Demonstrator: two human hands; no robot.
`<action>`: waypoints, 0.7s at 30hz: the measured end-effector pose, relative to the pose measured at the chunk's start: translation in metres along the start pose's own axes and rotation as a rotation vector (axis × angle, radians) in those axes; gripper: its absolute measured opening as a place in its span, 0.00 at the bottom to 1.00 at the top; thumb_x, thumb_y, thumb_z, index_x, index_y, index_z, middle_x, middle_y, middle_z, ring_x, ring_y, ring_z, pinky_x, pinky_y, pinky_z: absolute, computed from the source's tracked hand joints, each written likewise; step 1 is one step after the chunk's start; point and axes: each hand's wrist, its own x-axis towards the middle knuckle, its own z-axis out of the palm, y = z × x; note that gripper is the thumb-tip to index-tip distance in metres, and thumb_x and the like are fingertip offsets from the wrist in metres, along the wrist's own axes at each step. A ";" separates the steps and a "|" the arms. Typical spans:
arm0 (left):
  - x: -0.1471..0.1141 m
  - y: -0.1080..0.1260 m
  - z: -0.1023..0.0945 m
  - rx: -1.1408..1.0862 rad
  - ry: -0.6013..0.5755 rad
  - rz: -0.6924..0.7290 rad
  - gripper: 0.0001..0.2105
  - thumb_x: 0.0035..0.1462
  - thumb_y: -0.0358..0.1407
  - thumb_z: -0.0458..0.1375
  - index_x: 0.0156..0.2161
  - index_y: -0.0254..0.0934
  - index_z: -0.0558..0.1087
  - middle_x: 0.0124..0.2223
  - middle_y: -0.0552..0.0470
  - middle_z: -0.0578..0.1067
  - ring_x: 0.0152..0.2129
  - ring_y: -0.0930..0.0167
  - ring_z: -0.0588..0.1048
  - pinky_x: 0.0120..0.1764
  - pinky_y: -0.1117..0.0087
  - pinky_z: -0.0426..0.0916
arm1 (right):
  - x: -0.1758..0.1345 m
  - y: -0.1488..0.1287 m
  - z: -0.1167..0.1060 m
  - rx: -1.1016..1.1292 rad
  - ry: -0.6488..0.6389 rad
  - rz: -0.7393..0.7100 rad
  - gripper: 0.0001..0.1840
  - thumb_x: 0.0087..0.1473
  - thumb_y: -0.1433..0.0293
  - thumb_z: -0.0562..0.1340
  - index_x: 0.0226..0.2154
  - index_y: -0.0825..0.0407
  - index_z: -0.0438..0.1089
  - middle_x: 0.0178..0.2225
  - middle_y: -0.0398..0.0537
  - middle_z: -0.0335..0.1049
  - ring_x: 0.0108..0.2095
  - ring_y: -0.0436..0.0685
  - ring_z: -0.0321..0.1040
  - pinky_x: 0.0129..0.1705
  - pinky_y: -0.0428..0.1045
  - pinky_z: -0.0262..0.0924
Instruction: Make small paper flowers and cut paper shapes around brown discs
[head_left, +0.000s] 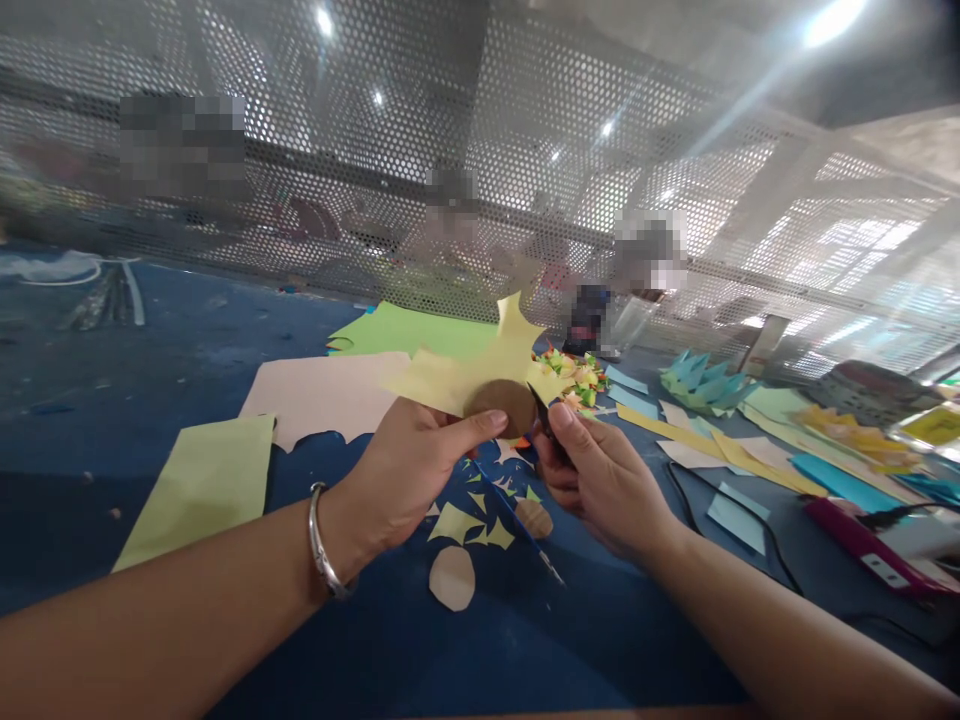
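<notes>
My left hand [416, 460], with a silver bangle at the wrist, pinches a yellow paper sheet [487, 362] together with a round brown cardboard piece [504, 402]. Curved notches run along the sheet's edge. Dark-bladed scissors [538, 404] are gripped in my right hand [600, 470], their blades beside the cardboard's right edge; the handles are mostly hidden by my fingers. On the table below lie pointed yellow scraps [454, 523], a pale oval paper piece [452, 578], another brown round piece [535, 518] and a slim blue pen [517, 512].
Green paper [420, 328], pink paper [322, 395] and a yellow-green sheet [202, 485] lie to the left on the blue table [247, 660]. Coloured scraps [574, 375] are heaped behind. Paper strips [675, 437], a magenta power strip [862, 550] and its cable fill the right.
</notes>
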 end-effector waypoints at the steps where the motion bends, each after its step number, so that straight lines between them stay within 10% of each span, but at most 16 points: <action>1: 0.000 0.000 -0.001 0.019 -0.014 0.023 0.06 0.52 0.32 0.69 0.26 0.41 0.80 0.27 0.56 0.75 0.25 0.73 0.69 0.32 0.72 0.64 | 0.000 0.000 -0.001 0.001 -0.007 0.005 0.31 0.54 0.41 0.66 0.25 0.50 0.62 0.19 0.33 0.43 0.18 0.44 0.35 0.17 0.43 0.31; 14: 0.002 -0.005 -0.014 0.379 0.062 -0.038 0.28 0.54 0.48 0.67 0.14 0.39 0.58 0.18 0.59 0.51 0.18 0.76 0.49 0.24 0.67 0.43 | 0.002 -0.002 -0.004 -0.065 -0.029 -0.014 0.32 0.54 0.39 0.64 0.24 0.50 0.60 0.19 0.33 0.41 0.18 0.44 0.34 0.17 0.44 0.31; 21: 0.002 0.000 -0.012 0.394 -0.024 -0.001 0.23 0.56 0.43 0.63 0.17 0.39 0.58 0.21 0.58 0.51 0.19 0.76 0.48 0.24 0.66 0.42 | 0.002 -0.004 -0.005 -0.054 -0.035 0.008 0.32 0.52 0.41 0.67 0.23 0.50 0.61 0.18 0.32 0.42 0.17 0.43 0.35 0.16 0.42 0.31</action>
